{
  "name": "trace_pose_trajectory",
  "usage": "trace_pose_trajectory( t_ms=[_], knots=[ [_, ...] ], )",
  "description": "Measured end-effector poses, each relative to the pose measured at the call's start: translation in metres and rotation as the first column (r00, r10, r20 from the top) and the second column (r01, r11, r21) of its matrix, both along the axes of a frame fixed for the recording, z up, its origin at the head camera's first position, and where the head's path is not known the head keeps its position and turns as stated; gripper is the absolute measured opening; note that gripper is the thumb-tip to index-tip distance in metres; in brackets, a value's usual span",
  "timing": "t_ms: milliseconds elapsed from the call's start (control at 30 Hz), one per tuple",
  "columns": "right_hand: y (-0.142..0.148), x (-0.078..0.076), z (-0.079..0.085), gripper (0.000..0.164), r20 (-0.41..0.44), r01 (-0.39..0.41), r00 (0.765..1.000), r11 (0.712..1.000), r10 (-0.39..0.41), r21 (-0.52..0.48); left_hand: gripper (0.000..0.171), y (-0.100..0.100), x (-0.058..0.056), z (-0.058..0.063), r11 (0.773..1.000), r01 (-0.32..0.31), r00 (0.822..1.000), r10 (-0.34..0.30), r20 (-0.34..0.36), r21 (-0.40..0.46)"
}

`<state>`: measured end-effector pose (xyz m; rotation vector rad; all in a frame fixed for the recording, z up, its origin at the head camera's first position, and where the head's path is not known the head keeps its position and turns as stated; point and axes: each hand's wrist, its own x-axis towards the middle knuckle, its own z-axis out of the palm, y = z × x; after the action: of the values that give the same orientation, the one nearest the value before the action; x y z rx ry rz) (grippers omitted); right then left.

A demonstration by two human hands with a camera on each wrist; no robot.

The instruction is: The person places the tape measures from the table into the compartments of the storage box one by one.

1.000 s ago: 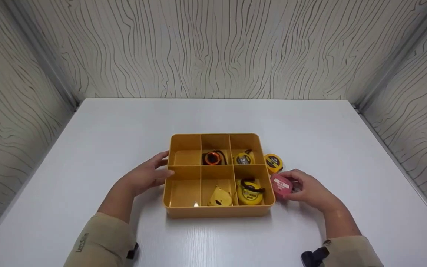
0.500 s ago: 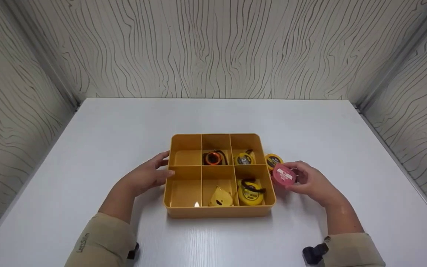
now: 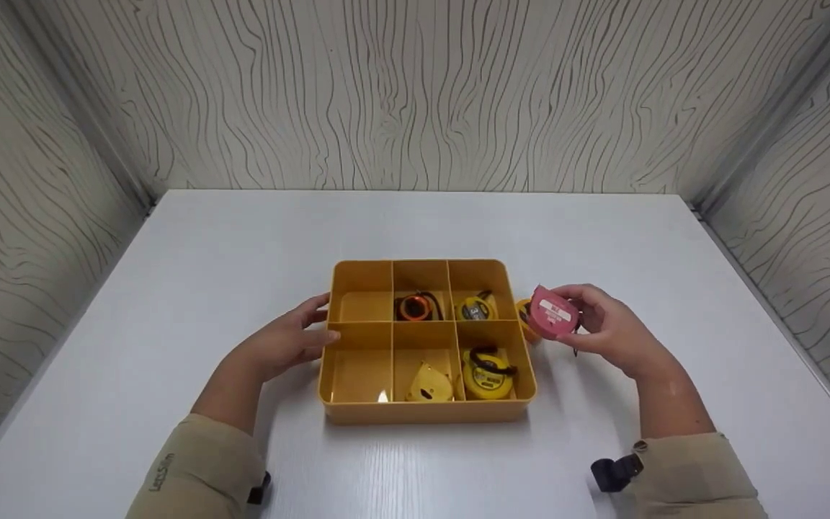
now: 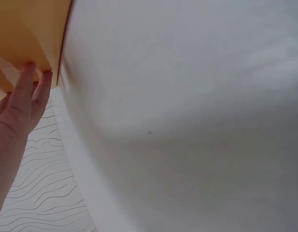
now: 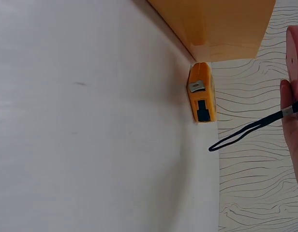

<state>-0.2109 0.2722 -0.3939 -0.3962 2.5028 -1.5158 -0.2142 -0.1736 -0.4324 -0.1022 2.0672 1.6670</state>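
My left hand [image 3: 282, 342] holds the left side of a yellow six-compartment organizer box [image 3: 426, 411]. Its fingers [image 4: 24, 89] lie along the outer wall and its thumb reaches over the rim. In my right hand [image 3: 613, 331] is a pink tape measure [image 3: 555, 313], pinched between thumb and fingers, raised just right of the box. A black cord loop [image 5: 248, 128] hangs from it in the right wrist view. Behind and below it, an orange-yellow tape measure [image 5: 201, 92] stands on the table near the box's wall, partly covered in the head view.
Inside the box are an orange-and-black tape measure [image 3: 413, 308], a small yellow one [image 3: 475, 308], a larger yellow one [image 3: 485, 378] with a black strap, and a plain yellow one [image 3: 430, 382]. The white table [image 3: 256, 231] ends at wood-patterned panels [image 3: 415, 94].
My right hand has lifted the pink tape measure up and away from me along the box's right side, now overlapping the orange-yellow one. My left hand has stayed in place.
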Motion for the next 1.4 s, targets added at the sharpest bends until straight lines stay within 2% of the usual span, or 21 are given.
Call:
trace_pose_trajectory(
  t_ms=[67,300,533,933,1067,1300,1400],
  knots=[
    [-0.001,-0.004,0.005,0.063,-0.017,-0.013,1.000,1.000,0.013,0.016,0.079,0.000,0.000,0.000,1.000,-0.003,1.000,0.003,0.000,-0.011],
    [-0.009,-0.015,0.023,0.062,-0.069,-0.053,0.996,0.997,0.057,0.057,0.080,-0.001,0.000,-0.002,0.999,0.003,1.000,-0.004,0.002,0.043],
    [-0.022,-0.025,0.042,0.061,-0.122,-0.079,0.988,0.993,0.090,0.093,0.081,0.000,-0.001,-0.002,1.000,0.004,1.000,-0.004,0.000,0.022],
    [-0.062,-0.045,0.063,0.058,-0.152,-0.126,0.978,0.985,0.143,0.120,0.081,0.000,-0.002,-0.004,1.000,-0.009,1.000,0.010,0.011,-0.026],
    [-0.078,-0.050,0.066,0.059,-0.156,-0.129,0.977,0.985,0.146,0.114,0.080,0.000,-0.002,-0.004,1.000,-0.009,1.000,0.009,0.010,-0.024],
    [-0.108,-0.055,0.064,0.060,-0.168,-0.130,0.975,0.987,0.144,0.090,0.079,0.000,0.000,0.000,0.999,0.009,1.000,-0.010,0.002,0.053],
    [-0.121,-0.056,0.062,0.060,-0.159,-0.132,0.977,0.989,0.142,0.068,0.078,0.000,0.000,0.000,0.999,0.010,1.000,-0.010,0.002,0.046]
  ],
)
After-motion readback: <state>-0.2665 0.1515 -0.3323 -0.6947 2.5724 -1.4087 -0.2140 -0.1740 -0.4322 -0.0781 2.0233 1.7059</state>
